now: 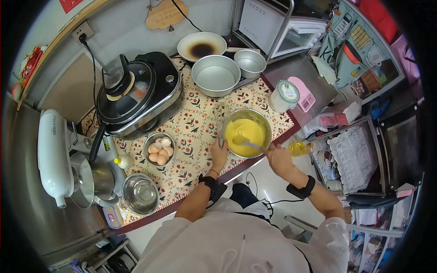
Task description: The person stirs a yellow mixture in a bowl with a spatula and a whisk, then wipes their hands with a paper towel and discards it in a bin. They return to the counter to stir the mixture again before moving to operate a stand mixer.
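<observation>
A metal mixing bowl (267, 125) with yellow batter (250, 129) stands near the front edge of the patterned tablecloth. My right hand (278, 159) is closed around the pale purplish handle of a spatula (255, 146), whose head dips into the batter. At the bowl's left side, my left hand (219, 155) is closed on the handle of a wire whisk (221, 118), its wires pointing away from me. Whether these fingers also touch the bowl cannot be made out. A smaller metal bowl of eggshells (159, 151) sits to the left of my left hand.
Two round cake tins (215, 75) (250, 63) and a frying pan (191, 43) stand behind. Left are an electric cooker (141, 91), a stand mixer (54, 154) and a steel bowl (140, 194). A lidded tub (284, 96), pink scale (302, 93) and oil bottle (298, 148) are right.
</observation>
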A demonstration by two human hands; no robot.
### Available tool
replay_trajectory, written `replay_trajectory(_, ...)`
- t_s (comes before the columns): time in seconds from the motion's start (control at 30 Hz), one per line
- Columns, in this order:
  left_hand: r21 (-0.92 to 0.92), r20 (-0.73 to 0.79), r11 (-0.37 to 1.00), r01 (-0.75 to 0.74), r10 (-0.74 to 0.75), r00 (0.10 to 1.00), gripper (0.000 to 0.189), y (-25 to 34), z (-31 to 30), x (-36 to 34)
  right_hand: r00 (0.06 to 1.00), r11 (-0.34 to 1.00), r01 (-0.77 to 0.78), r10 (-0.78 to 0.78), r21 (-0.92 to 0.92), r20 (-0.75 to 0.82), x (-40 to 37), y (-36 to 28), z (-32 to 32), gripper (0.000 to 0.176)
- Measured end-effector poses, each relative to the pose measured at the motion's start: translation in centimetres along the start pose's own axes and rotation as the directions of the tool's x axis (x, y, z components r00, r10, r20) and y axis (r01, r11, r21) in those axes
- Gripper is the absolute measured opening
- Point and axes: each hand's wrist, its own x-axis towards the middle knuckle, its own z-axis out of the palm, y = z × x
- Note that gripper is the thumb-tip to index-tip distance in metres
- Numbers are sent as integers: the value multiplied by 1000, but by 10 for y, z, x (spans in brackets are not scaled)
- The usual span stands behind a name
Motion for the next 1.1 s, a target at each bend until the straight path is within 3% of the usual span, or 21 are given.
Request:
replay_trajectory(0.07, -6, -16, 999, 51, -51, 999, 34, 20, -4, -3, 992, 993, 122, -122, 3, -29, -11, 11, 4, 35)
replay_trajectory(0.17, -88, -109, 991, 101, -110, 988, 35, 35, 4, -9, 946, 984, 176, -180, 41, 270, -7, 57, -23, 36)
replay_trajectory(0.27, -60, -205, 995, 80, -91, 975, 25, 51, 8, -10, 920, 960, 252, -278, 124, 276, 11, 106, -63, 41)
replay_trajectory(0.4, -28, -321, 999, 17, -25, 947, 21, 38, 20, -11, 963, 959, 261, -266, 111, 39, 47, 107, -43, 30)
replay_trajectory(0.5, -6, -301, 994, 105, -102, 948, 19, 47, 18, -13, 903, 910, 412, -402, 41, -151, 90, 106, 1, 30)
replay_trajectory(0.6, 1, -272, 983, 182, -175, 946, 18, 61, 14, -13, 918, 919, 395, -395, -10, -27, 105, 121, 1, 23)
replay_trajectory(0.7, 79, -333, 987, 142, -108, 937, 24, 58, 18, -14, 894, 926, 378, -371, 21, 251, 100, 129, -11, 19)
replay_trajectory(0.8, 70, -318, 971, 227, -194, 928, 29, 64, 18, -14, 788, 896, 438, -423, 76, 446, 110, 129, -36, 19)
replay_trajectory(0.83, 58, -329, 975, 214, -184, 926, 29, 64, 19, -13, 690, 897, 410, -422, 163, 588, 119, 129, -37, 20)
replay_trajectory(0.9, 36, -346, 980, 195, -171, 923, 30, 59, 21, -16, 413, 897, 308, -425, 316, 805, 139, 128, -21, 23)
replay_trajectory(0.97, 53, -373, 981, 187, -154, 915, 28, 51, 25, -14, 325, 822, -184, -467, 540, 822, 133, 141, 14, 24)
replay_trajectory(1.0, 50, -372, 981, 190, -158, 915, 27, 51, 25, -15, 260, 691, -472, -485, 548, 835, 124, 142, 36, 24)
replay_trajectory(1.03, 47, -369, 980, 193, -162, 915, 26, 51, 24, -16, 277, 566, -567, -553, 599, 786, 108, 135, 36, 24)
replay_trajectory(1.1, 40, -387, 983, 179, -150, 910, 20, 52, 24, -17, 166, 134, -919, -720, 369, 674, 87, 119, 82, 27)
